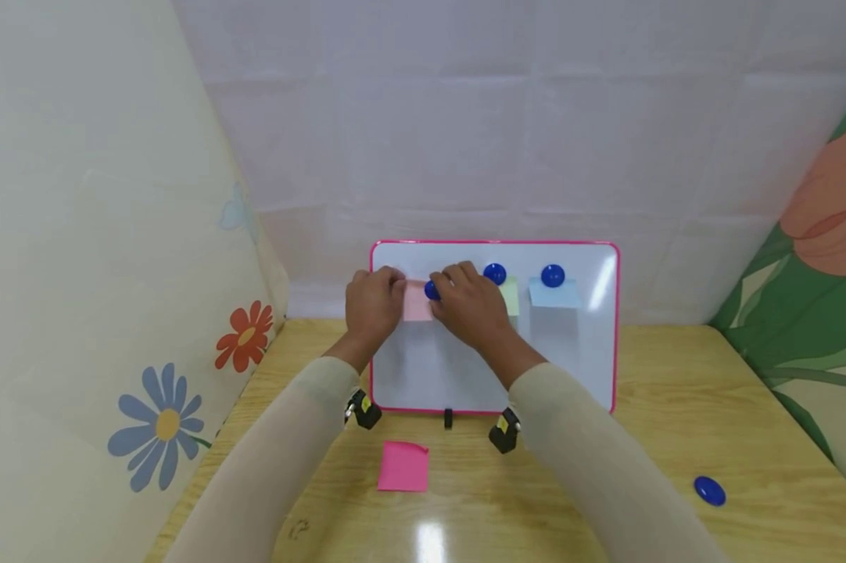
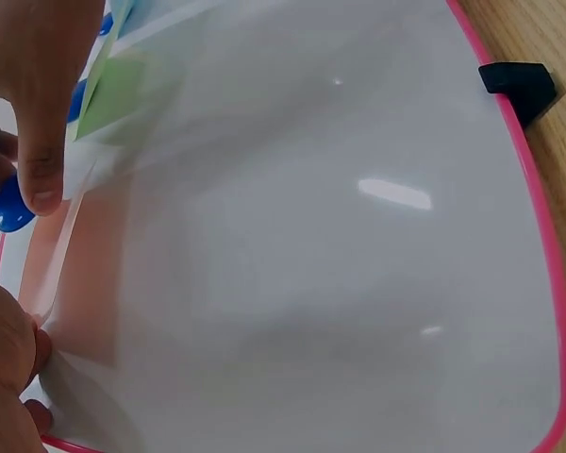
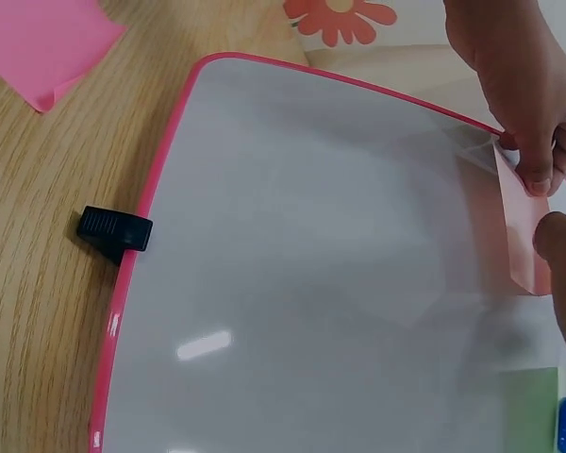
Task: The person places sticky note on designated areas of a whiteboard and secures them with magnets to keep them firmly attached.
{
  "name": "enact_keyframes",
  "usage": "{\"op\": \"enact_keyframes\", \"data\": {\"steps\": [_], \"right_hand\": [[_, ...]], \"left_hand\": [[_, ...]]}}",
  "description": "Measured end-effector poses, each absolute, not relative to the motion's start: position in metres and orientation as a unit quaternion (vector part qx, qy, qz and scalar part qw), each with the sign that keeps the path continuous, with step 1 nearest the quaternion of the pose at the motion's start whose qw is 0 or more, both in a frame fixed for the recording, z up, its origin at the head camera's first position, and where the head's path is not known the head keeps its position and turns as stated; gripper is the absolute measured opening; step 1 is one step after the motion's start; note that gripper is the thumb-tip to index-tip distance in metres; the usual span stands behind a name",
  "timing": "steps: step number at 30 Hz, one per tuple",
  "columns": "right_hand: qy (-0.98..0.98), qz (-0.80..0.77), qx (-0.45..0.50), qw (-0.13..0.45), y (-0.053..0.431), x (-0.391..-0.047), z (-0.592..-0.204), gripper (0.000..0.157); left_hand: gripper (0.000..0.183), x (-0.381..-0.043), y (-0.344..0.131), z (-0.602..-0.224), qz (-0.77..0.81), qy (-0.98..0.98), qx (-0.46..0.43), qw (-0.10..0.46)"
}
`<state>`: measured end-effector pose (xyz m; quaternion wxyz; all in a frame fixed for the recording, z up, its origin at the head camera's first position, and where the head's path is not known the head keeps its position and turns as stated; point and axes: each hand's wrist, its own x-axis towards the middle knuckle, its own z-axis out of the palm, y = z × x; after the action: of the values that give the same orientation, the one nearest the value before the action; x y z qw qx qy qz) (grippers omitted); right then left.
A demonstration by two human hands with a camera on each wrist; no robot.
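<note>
A white board (image 1: 458, 367) with a pink rim leans upright at the back of the table. The left hand (image 1: 374, 305) pinches the left upper corner of a pale pink sticky note (image 1: 417, 305) against the board. From the other side, the right hand (image 1: 474, 306) grips a round blue magnet (image 2: 12, 206) between thumb and fingers, right at the note's upper right part. In the right wrist view the pale pink note (image 3: 524, 231) stands out from the board along its lower part, and the magnet is hidden behind the right hand.
A green note (image 1: 510, 299) and a light blue note (image 1: 555, 294) hang on the board under blue magnets. Below lie a bright pink note (image 1: 403, 467) and another blue magnet (image 1: 709, 491) on the wooden table. A black clip (image 1: 448, 419) sits at the board's lower edge.
</note>
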<state>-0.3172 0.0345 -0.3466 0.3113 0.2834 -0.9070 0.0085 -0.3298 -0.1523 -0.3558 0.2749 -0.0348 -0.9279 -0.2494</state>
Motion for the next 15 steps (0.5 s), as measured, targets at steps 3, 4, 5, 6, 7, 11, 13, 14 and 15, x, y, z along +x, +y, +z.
{"op": "enact_keyframes", "data": {"steps": [3,4,5,6,7,11,13,14,15], "right_hand": [[-0.912,0.006,0.272,0.308,0.0327,-0.3183,-0.3474,0.047],[-0.913,0.005,0.269,0.308,0.0322,-0.3187,-0.3477,0.047],[-0.913,0.005,0.266,0.309,0.0318,-0.3191,-0.3480,0.047],[-0.914,0.003,0.263,0.310,0.0313,-0.3195,-0.3484,0.048],[-0.914,0.002,0.262,0.311,0.0308,-0.3197,-0.3486,0.048],[-0.914,-0.006,0.256,0.313,0.0290,-0.3208,-0.3496,0.049],[-0.916,-0.010,0.254,0.311,0.0280,-0.3207,-0.3496,0.050],[-0.917,-0.011,0.253,0.309,0.0275,-0.3207,-0.3495,0.050],[-0.917,-0.009,0.253,0.309,0.0268,-0.3206,-0.3492,0.050]], "left_hand": [[0.021,-0.3299,-0.1523,-0.3557,-0.246,-0.928,-0.036,0.279],[0.021,-0.3300,-0.1522,-0.3559,-0.245,-0.928,-0.037,0.279],[0.021,-0.3302,-0.1520,-0.3561,-0.244,-0.928,-0.037,0.280],[0.021,-0.3302,-0.1520,-0.3564,-0.243,-0.928,-0.037,0.281],[0.021,-0.3301,-0.1519,-0.3565,-0.243,-0.928,-0.036,0.281],[0.022,-0.3296,-0.1519,-0.3576,-0.243,-0.928,-0.033,0.282],[0.023,-0.3292,-0.1519,-0.3580,-0.243,-0.928,-0.033,0.281],[0.023,-0.3292,-0.1518,-0.3581,-0.244,-0.928,-0.032,0.281],[0.023,-0.3291,-0.1518,-0.3582,-0.244,-0.928,-0.031,0.280]]}}
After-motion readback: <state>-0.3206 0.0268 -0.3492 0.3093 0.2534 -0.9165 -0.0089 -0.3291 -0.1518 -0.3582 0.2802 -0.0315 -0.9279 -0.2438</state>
